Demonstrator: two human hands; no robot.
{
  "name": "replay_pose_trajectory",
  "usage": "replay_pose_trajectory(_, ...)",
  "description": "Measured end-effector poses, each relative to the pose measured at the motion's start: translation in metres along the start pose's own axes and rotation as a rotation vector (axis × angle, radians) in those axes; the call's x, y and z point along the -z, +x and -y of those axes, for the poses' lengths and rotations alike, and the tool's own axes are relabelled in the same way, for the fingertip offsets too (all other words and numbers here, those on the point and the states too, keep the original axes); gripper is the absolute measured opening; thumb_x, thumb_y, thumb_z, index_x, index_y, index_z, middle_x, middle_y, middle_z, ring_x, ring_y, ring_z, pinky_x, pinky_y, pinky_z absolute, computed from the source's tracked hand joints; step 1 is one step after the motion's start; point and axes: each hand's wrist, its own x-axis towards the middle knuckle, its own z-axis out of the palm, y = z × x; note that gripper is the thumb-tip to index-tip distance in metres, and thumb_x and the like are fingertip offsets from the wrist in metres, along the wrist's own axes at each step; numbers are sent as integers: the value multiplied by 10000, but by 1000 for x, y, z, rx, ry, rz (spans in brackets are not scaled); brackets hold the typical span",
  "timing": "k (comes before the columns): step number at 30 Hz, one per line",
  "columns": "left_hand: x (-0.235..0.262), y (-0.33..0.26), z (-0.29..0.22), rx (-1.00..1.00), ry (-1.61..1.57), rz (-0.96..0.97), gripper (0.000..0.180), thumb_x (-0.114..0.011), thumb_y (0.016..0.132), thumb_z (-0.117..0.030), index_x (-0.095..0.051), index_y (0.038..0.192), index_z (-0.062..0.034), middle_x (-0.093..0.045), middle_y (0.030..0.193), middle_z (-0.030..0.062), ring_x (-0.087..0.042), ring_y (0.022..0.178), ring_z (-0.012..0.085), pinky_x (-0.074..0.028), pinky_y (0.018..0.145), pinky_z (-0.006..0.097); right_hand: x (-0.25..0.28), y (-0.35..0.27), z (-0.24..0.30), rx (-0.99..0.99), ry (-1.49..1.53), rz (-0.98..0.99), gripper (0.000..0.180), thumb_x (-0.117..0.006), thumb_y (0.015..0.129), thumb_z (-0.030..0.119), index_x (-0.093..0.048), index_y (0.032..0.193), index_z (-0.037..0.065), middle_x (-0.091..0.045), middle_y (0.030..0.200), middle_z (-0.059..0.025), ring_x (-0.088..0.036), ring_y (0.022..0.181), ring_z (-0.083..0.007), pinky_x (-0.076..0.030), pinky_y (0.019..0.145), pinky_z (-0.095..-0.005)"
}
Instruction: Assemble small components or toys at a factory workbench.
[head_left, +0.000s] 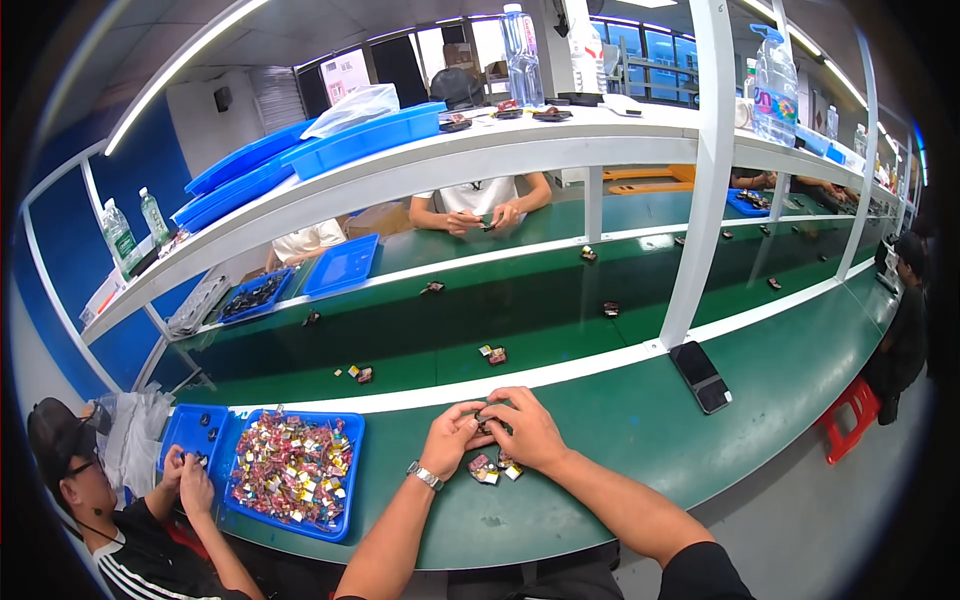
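Note:
My left hand (450,440) and my right hand (530,430) meet over the green bench, fingers closed around a small dark part (483,426). Fingers cover most of it, so its exact kind is hidden. Just below my hands, a few small red, white and yellow components (485,469) lie on the bench top. To the left of my left hand, a blue tray (353,480) is heaped with many similar red, white and yellow pieces.
A black phone (700,377) lies right of my hands, beside a white shelf post (697,200). Small assemblies (497,355) sit along the green belt beyond the white rail. At left a co-worker (80,480) handles parts over a smaller blue tray (200,425). A shelf (480,140) spans above.

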Motion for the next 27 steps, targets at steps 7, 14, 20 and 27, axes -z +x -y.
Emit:
replay_pose_trajectory(7,6,0,1,16,-15,-6,288,-457,982,-27,-466,1263,37,-637,1104,146,-650,1018,217,-566,905,362,-6,0,4,88,-105,4,152,-688,731,43,-668,881,59,-602,966,-67,-600,911,-255,-539,718,-344)
replay_pose_trajectory(14,5,2,2,9,-41,18,283,-454,983,-26,-468,1258,40,-636,1095,146,-657,1000,212,-570,895,344,-7,0,0,158,-180,12,126,-655,758,57,-617,877,45,-567,952,-50,-577,934,-237,-546,676,-352)
replay_pose_trajectory(20,6,1,3,10,-18,19,280,-466,981,-36,-467,1252,34,-642,1095,141,-664,985,238,-554,919,394,-6,-1,2,164,-257,59,129,-647,751,77,-606,869,45,-546,933,-52,-574,918,-230,-553,653,-335)
replay_pose_trajectory(27,5,1,4,14,-2,2,272,-460,980,-30,-472,1245,34,-641,1103,142,-663,984,230,-555,918,391,-11,-4,0,203,-354,34,126,-604,758,99,-609,875,54,-536,920,-41,-571,875,-203,-554,627,-303)
